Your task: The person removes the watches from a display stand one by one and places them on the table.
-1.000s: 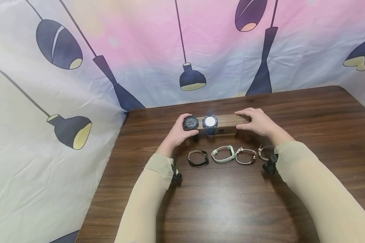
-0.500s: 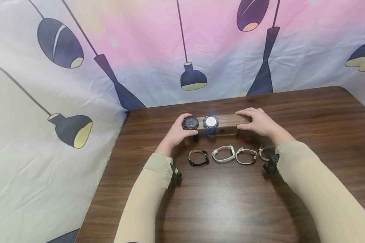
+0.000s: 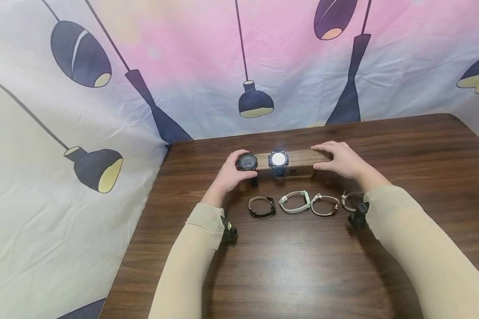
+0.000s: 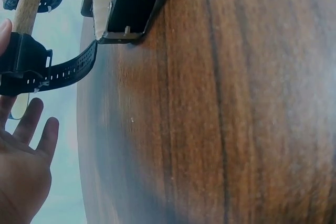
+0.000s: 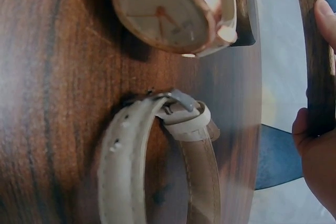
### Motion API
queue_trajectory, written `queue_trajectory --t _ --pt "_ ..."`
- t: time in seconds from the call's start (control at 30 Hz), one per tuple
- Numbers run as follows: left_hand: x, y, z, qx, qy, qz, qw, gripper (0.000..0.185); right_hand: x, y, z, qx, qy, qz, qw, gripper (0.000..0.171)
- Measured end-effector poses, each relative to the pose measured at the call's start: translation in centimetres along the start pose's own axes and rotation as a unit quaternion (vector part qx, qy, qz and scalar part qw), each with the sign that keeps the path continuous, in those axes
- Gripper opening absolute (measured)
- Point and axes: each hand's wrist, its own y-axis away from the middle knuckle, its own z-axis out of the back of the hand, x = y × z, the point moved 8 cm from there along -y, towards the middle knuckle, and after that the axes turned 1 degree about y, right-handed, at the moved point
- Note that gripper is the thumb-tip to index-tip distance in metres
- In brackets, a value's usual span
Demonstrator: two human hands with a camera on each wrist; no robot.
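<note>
The left hand (image 3: 229, 175) grips a black watch (image 3: 247, 162) at the left end of a wooden bar (image 3: 303, 157), thumb under it and fingers curled over its far side. In the left wrist view the black watch (image 4: 23, 61) sits wrapped round the bar (image 4: 26, 3) with its strap tail sticking out toward 3 o'clock, and the left hand's (image 4: 21, 166) fingers (image 4: 32, 119) rise just beside it. The right hand (image 3: 339, 160) holds the bar's right end, thumb on the near face and fingers laid over the top; in the right wrist view the fingertips (image 5: 325, 17) pinch the wooden bar (image 5: 315, 51).

No brand or writing can be read on any dial; the faces are too small or glared out.

Just at 3 o'clock of the black watch, a second dark watch (image 3: 278, 159) sits on the bar, its face a bright white glare. At 6 o'clock of the bar a row lies on the brown table (image 3: 303, 266): a dark band watch (image 3: 261, 207), a pale green watch (image 3: 294, 201), a rose-gold watch (image 3: 324, 204) and a cream strap watch (image 3: 349, 200), partly hidden by the right sleeve (image 3: 415, 248). At 12 o'clock hangs a curtain printed with lamps (image 3: 239, 66).
</note>
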Motion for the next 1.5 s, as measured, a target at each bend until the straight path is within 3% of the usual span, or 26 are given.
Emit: queue_trajectory --t 1.07,1.5 --pt "1.1 1.5 2.2 -0.025 -0.034 -0.007 0.9991 0.059 0.3 0.1 0.0 -0.004 -0.003 0.000 1.000 0.061" --pt "2.1 2.4 2.9 -0.026 -0.037 0.011 0.9989 0.059 0.1 -0.1 0.0 -0.006 -0.002 0.003 1.000 0.063"
